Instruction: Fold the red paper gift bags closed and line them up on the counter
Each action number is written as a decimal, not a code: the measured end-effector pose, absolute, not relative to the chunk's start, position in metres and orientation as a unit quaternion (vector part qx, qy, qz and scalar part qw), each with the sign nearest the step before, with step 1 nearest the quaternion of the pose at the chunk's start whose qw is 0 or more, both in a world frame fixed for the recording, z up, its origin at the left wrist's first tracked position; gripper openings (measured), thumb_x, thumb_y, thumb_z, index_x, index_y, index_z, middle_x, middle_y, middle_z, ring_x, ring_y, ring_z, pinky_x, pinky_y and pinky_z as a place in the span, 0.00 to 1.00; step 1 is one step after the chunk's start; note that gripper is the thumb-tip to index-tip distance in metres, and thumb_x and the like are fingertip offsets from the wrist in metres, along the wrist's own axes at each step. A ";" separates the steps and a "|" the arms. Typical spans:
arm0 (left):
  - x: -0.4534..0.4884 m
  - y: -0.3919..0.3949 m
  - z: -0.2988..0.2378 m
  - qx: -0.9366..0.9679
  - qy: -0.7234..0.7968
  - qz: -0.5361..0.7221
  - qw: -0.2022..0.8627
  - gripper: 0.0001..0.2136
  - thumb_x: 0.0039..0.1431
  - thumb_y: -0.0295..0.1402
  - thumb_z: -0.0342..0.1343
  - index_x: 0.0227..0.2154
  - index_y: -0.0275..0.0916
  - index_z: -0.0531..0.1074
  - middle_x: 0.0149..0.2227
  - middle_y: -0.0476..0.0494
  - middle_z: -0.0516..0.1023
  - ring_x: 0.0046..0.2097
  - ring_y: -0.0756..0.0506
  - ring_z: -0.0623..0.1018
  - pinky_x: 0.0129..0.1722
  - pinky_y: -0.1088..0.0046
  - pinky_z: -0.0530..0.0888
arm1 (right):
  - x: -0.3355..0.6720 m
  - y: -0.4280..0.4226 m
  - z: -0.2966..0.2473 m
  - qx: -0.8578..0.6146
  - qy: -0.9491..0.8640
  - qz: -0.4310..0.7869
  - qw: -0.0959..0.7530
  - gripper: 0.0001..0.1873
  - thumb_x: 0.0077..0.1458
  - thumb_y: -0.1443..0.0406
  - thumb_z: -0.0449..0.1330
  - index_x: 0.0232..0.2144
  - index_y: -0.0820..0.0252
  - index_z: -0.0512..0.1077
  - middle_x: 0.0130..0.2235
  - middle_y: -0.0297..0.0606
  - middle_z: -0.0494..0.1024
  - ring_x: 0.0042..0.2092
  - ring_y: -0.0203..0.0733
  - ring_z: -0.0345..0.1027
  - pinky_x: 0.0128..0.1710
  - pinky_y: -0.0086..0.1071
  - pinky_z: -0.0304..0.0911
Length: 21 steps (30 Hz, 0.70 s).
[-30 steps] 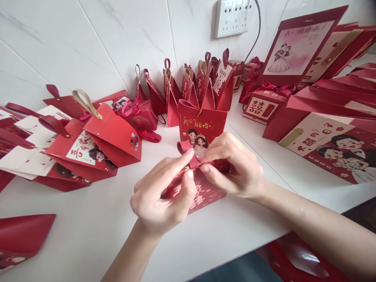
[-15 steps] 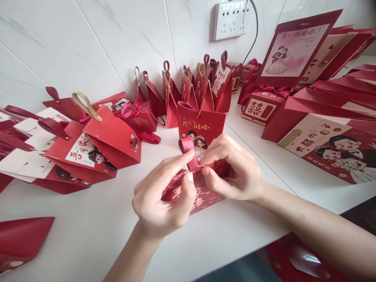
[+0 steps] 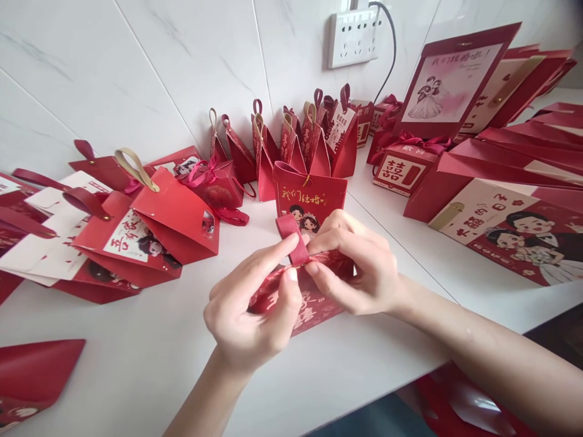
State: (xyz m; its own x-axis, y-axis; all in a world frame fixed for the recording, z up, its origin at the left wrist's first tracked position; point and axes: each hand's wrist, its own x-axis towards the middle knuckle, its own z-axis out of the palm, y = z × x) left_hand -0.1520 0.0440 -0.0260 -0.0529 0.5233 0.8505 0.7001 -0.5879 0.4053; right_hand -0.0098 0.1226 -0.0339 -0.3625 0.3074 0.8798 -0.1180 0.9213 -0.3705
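A red gift box (image 3: 314, 300) with pale printed characters stands on the white table in front of me, a looped dark-red strap (image 3: 288, 232) rising from its top edge. My left hand (image 3: 255, 297) pinches the base of the strap and the box's top edge between thumb and index finger. From the other side my right hand (image 3: 357, 264) is closed, its thumb and fingertips pinching the same top edge beside the strap. The fingertips cover the fastening there. Just behind stands another red box (image 3: 312, 191) with a cartoon couple and gold writing.
Several strap-handled red boxes (image 3: 150, 243) crowd the left, and more line the tiled wall (image 3: 182, 54). Larger red bags (image 3: 514, 230) and a ribboned box (image 3: 403, 170) stand at right. A red piece (image 3: 36, 376) lies near left. The table edge (image 3: 387, 391) runs below my right arm.
The view has shifted slightly. Both hands keep their pinch at the box's top edge, with the fingertips moved only a little; the strap loop has turned slightly.
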 end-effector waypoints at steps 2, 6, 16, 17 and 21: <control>-0.152 0.044 -0.026 -0.680 -0.451 -0.573 0.076 0.19 0.54 0.20 0.56 0.48 0.44 0.75 0.36 0.50 0.82 0.31 0.50 0.79 0.25 0.76 0.76 | -0.009 0.121 -0.033 -0.064 -0.803 0.201 0.558 0.03 0.56 0.72 0.56 0.32 0.60 0.67 0.27 0.34 0.66 0.29 0.36 0.58 0.26 0.31 0.61; -0.151 0.043 -0.025 -0.688 -0.447 -0.567 0.075 0.19 0.55 0.20 0.56 0.48 0.42 0.74 0.36 0.48 0.82 0.31 0.50 0.79 0.26 0.77 0.77 | -0.008 0.117 -0.029 -0.088 -0.797 0.252 0.542 0.05 0.55 0.72 0.55 0.27 0.61 0.67 0.26 0.33 0.64 0.28 0.34 0.57 0.25 0.30 0.59; -0.180 0.043 -0.027 -0.515 -0.457 -0.699 0.193 0.20 0.49 0.19 0.62 0.45 0.41 0.77 0.39 0.45 0.83 0.35 0.45 0.81 0.33 0.69 0.78 | -0.001 0.167 -0.046 -0.247 -0.726 0.112 0.631 0.25 0.51 0.61 0.59 0.51 0.62 0.61 0.48 0.50 0.67 0.51 0.52 0.62 0.49 0.51 0.63; -0.186 0.045 -0.025 -0.468 -0.463 -0.723 0.210 0.19 0.49 0.20 0.62 0.45 0.41 0.78 0.39 0.45 0.82 0.37 0.44 0.81 0.35 0.68 0.78 | -0.001 0.175 -0.049 -0.295 -0.729 0.132 0.604 0.27 0.50 0.60 0.60 0.51 0.62 0.61 0.50 0.51 0.67 0.53 0.53 0.62 0.50 0.53 0.62; -0.208 0.059 -0.026 -0.430 -0.463 -0.717 0.295 0.20 0.51 0.20 0.62 0.48 0.41 0.76 0.42 0.44 0.82 0.39 0.44 0.81 0.38 0.68 0.77 | -0.002 0.192 -0.059 -0.384 -0.725 0.317 0.475 0.16 0.56 0.57 0.53 0.43 0.60 0.67 0.42 0.44 0.76 0.43 0.46 0.71 0.45 0.44 0.66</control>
